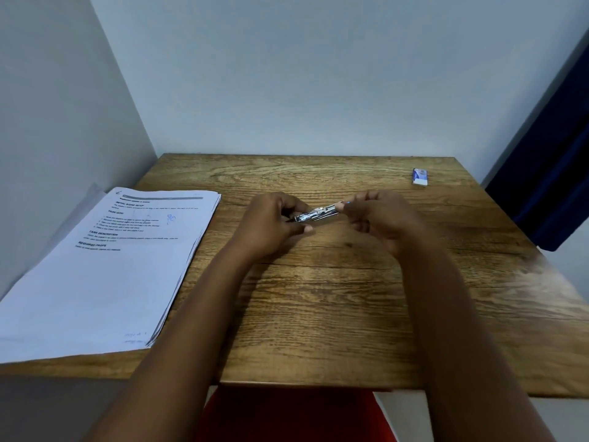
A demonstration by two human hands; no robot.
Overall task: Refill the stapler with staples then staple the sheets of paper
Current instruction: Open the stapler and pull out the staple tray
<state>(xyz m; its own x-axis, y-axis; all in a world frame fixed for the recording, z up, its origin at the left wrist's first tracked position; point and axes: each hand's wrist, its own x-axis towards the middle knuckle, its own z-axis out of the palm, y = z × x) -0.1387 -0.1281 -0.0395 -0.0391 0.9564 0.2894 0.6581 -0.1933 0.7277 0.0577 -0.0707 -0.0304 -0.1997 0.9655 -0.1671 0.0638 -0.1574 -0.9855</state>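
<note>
A small silver metal stapler [314, 214] is held just above the middle of the wooden table [334, 298]. My left hand [271, 223] grips its left end between thumb and fingers. My right hand [379, 215] pinches its right end, where a thin metal part sticks out toward the fingertips. Whether that part is a staple strip or the stapler's tray I cannot tell. A stack of printed paper sheets [105, 266] lies on the table's left side. A small white and blue staple box [420, 177] sits at the far right corner.
The table stands in a corner, with pale walls behind and to the left. A dark blue curtain [554, 173] hangs at the right. The paper stack overhangs the table's left edge. Red clothing [293, 416] shows below the near edge.
</note>
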